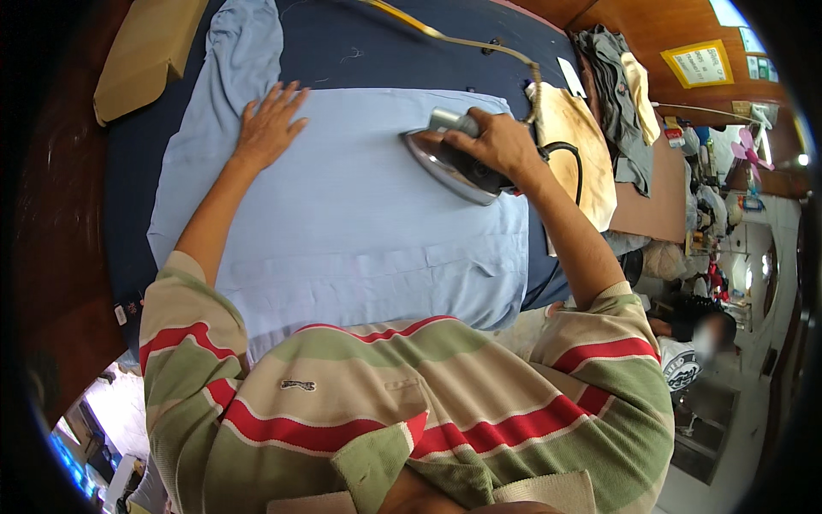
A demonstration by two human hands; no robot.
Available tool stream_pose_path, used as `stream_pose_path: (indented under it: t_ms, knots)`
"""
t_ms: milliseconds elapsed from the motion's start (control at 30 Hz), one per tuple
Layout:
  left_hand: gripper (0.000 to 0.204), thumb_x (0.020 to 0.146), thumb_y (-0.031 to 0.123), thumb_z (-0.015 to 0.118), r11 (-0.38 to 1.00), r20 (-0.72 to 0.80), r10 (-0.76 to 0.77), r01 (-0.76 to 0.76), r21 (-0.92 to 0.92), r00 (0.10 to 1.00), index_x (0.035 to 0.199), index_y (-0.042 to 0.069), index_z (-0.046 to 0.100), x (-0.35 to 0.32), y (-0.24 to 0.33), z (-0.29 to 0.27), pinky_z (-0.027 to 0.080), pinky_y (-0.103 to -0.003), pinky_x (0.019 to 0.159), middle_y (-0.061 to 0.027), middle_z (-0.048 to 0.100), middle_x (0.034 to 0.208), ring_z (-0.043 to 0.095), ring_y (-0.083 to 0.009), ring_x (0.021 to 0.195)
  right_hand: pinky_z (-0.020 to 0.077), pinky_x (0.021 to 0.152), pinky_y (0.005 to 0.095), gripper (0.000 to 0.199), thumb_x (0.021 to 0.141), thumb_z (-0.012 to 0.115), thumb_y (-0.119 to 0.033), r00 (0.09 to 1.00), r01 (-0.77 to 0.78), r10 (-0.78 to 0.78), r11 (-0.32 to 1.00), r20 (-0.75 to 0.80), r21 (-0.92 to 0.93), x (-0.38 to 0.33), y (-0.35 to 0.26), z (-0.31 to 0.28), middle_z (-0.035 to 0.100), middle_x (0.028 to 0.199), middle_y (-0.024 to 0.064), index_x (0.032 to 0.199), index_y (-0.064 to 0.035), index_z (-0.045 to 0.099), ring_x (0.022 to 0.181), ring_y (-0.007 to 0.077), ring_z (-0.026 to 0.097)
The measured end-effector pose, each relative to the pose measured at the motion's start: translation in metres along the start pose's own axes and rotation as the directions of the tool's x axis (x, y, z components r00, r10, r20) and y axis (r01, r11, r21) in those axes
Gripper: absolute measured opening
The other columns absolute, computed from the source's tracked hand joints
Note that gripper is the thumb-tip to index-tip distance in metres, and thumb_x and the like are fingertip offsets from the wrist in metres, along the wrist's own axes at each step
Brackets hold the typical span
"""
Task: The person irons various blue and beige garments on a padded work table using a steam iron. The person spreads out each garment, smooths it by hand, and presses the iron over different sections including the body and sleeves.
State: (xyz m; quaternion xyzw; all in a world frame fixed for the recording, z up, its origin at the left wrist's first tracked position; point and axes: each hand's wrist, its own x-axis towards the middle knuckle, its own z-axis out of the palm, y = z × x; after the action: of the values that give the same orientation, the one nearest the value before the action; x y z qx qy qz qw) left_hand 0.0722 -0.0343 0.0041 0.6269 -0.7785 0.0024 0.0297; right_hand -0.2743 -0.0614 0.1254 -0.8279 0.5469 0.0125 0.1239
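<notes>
A light blue garment (342, 197) lies spread over a dark navy-covered table (342, 51), one sleeve (244, 51) stretching toward the far left. My left hand (270, 126) rests flat on its upper left part, fingers spread. On the garment's right side stands a steam iron (454, 176) with a silver soleplate and a grey cylindrical part at the front. My right hand (505, 146) is wrapped round its handle. A hose (535, 86) and a black cord (578, 154) run from the iron's back. Small wrinkles show along the garment's near edge.
A cardboard piece (145, 56) lies at the far left. Cream cloth (582, 163) and grey garments (616, 103) sit right of the blue one. A yellow-framed sheet (698, 64) hangs on the wooden wall. A person (693, 334) is at the lower right, beyond the table.
</notes>
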Motion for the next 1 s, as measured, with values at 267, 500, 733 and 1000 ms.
stream_pose_path:
  t_ms: [267,500,733,1000]
  knots:
    - [0.052,0.095,0.042,0.034,0.998,0.117,-0.054,0.055,0.000,0.992,0.143,0.029,0.022,0.005,-0.015,0.009,0.014,-0.050,0.109,0.0065,0.017,0.150,0.013,-0.0159,0.139,0.0490,0.077,0.0408,0.061,0.078,0.054,-0.058,0.967,-0.168,0.165,0.986,-0.195,0.000,0.054,0.090,-0.021,0.065,0.085,0.0228,0.100,-0.0017,0.064,0.085,0.0368,0.063]
    - [0.051,0.095,0.041,0.033,0.998,0.116,-0.057,0.054,0.024,0.992,0.143,0.030,0.022,0.003,-0.021,0.012,0.013,-0.050,0.109,0.0072,0.017,0.150,0.013,-0.0154,0.139,0.0514,0.071,0.0397,0.067,0.076,0.052,-0.064,0.992,0.125,-0.129,0.978,-0.011,-0.165,0.069,0.059,-0.018,0.066,0.080,0.0182,0.103,-0.0033,0.063,0.077,0.0343,0.065]
    - [0.050,0.095,0.041,0.033,0.999,0.122,-0.049,0.049,-0.002,0.991,0.143,0.031,0.022,0.003,-0.023,0.009,0.012,-0.049,0.110,0.0083,0.018,0.150,0.014,-0.0141,0.138,0.0526,0.070,0.0378,0.069,0.076,0.053,-0.065,0.993,0.072,-0.081,0.992,-0.091,-0.103,0.087,0.056,-0.010,0.067,0.082,0.0165,0.108,-0.0048,0.062,0.076,0.0321,0.066]
    - [0.050,0.095,0.042,0.033,0.995,0.136,-0.093,0.089,0.034,0.986,0.143,0.031,0.022,0.003,-0.018,0.004,0.011,-0.047,0.111,0.0087,0.018,0.149,0.014,-0.0141,0.138,0.0526,0.064,0.0370,0.067,0.078,0.052,-0.065,0.960,0.265,-0.274,0.955,-0.056,-0.133,0.086,0.038,-0.008,0.066,0.076,0.0168,0.103,-0.0043,0.063,0.068,0.0310,0.066]
